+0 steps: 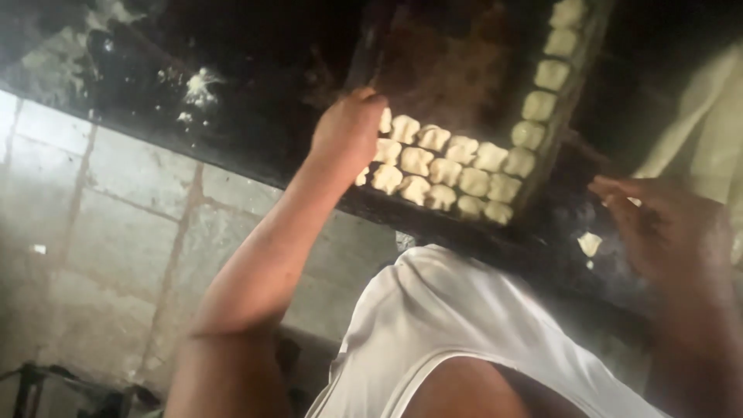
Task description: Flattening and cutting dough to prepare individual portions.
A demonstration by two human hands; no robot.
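Two hands differ: your left (348, 131) grips the tray (464, 85) edge by the dough (445, 166); your right (669, 228), loosely open, hovers apart.

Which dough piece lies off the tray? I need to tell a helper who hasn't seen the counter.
Find the dark tray edged with rows of pale dough pieces. Look past its right corner, on the black counter below the right hand. The stray dough piece lies there alone, outside every row.

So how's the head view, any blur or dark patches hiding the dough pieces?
Head view: tilted and soft overall; right hand motion-blurred; tray middle and the counter sit in deep shadow; dough pieces by the left hand are lit but fuzzy.
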